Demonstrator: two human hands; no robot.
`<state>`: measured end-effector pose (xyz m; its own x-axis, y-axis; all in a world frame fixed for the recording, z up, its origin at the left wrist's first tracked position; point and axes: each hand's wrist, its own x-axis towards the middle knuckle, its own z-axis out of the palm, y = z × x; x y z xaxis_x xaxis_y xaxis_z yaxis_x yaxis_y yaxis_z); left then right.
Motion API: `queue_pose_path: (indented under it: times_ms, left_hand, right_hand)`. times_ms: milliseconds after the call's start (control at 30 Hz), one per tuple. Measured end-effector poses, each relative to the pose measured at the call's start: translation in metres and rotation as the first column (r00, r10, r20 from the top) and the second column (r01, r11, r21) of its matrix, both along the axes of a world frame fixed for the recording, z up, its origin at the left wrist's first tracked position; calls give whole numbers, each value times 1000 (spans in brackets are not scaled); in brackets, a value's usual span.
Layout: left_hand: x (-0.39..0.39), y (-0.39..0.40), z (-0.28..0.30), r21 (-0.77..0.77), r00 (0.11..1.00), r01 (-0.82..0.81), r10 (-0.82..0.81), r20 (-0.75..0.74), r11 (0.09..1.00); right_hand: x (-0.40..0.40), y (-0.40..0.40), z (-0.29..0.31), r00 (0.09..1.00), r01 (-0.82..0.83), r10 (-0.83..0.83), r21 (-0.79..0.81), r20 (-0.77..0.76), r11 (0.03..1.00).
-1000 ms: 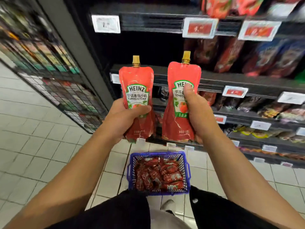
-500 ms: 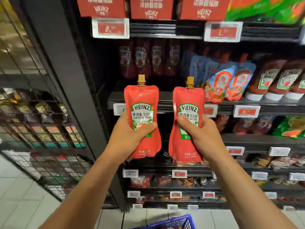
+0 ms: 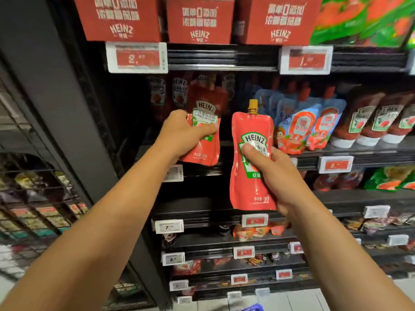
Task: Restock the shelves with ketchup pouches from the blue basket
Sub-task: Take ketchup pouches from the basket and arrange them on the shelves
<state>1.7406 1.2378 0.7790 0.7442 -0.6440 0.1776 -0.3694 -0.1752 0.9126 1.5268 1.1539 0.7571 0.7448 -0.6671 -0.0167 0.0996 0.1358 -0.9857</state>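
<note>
Step in hand, as we judge it: seating the left pouch (image 3: 203, 133) on the ketchup shelf (image 3: 359, 151), in the dim slot at its left end where like Heinz pouches (image 3: 179, 90) stand at the back.

We hold one pouch per hand. Left hand (image 3: 184, 133) grips its pouch across the label, thumb over the front, fingers behind; the top of that pouch is past the shelf's front edge and in shadow, its base hanging over the edge. Right hand (image 3: 269, 173) grips the right pouch (image 3: 252, 158) at mid-body, thumb on the label; it stands upright, gold cap (image 3: 253, 106) up, in front of the shelf's front edge and not on it.

To do it well, we think: set the base flat on the shelf before letting go, label outward, spout up, pushed back against the row. Soft pouch may slump or tip forward if released early. Keep the right pouch off the blue-topped pouches (image 3: 301, 124) next along.

The blue basket (image 3: 251, 308) barely shows at the bottom edge of view, down on the floor.
</note>
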Motion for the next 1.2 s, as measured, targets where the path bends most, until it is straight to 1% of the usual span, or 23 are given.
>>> queue_pose_path:
  times_ms: [67,133,167,233,300,333,400,533,633,700,733,767,833,867,933,1033,1067,1167,1200]
  left_hand:
    - [11,-17,-1,27,998,-47,48,-29,998]
    - [22,-35,-3,73,996,-87,85,29,994]
    - [27,-44,-3,49,994,-85,81,80,995]
    - [38,-60,-5,-74,981,-35,48,185,997]
    - [48,-68,-9,-175,963,-38,82,256,984]
    - [53,-69,-13,-196,954,-53,107,279,979]
    - [62,-71,-24,-192,954,-66,119,277,979]
    - [75,-74,-34,-169,970,-17,57,235,985]
    - [78,-75,-37,-204,982,62,-24,186,977]
    - [81,-76,-39,-202,983,74,-37,179,977]
    - [82,-76,-39,-180,982,58,-23,189,982]
    - [84,-76,-38,-153,978,32,1,209,988]
    - [86,-77,-37,-111,969,-16,42,242,994]
    - [88,-78,-37,-103,967,-36,60,247,994]
    - [92,-79,-38,-113,964,-77,103,245,991]
    - [94,-78,-38,-141,961,-151,179,213,978]
    - [95,-78,-39,-145,957,-165,194,216,976]
    - [96,-79,-40,-148,943,-182,215,253,972]
    - [97,-79,-41,-152,941,-192,226,252,970]
  right_hand:
    - [4,-9,3,1000,-2,2,2,-7,1000]
    - [8,-17,5,1000,2,-2,0,-7,1000]
    - [10,-21,5,1000,8,-8,-1,-7,1000]
    - [14,-29,4,1000,24,-24,3,-2,1000]
    - [19,-36,4,999,31,-31,-2,-7,1000]
    - [22,-40,3,999,33,-33,-9,-13,999]
    - [30,-45,2,999,31,-32,-26,-23,999]
    - [54,-53,8,998,54,-57,-89,-34,995]
    - [81,-66,15,986,91,-111,-158,-123,983]
    - [105,-81,18,961,158,-192,-176,-197,972]
    - [117,-88,20,943,198,-244,-208,-225,958]
    - [129,-94,22,931,223,-288,-273,-225,936]
    - [151,-108,23,934,234,-324,-432,-147,871]
    - [161,-113,23,938,232,-327,-487,-117,842]
    - [177,-122,20,954,196,-285,-525,-93,828]
    - [199,-135,16,987,143,-158,-470,7,871]
    - [205,-138,14,992,123,-126,-476,25,871]
    - [215,-143,5,998,57,-66,-530,2,846]
    - [217,-144,-1,999,46,-53,-525,3,850]
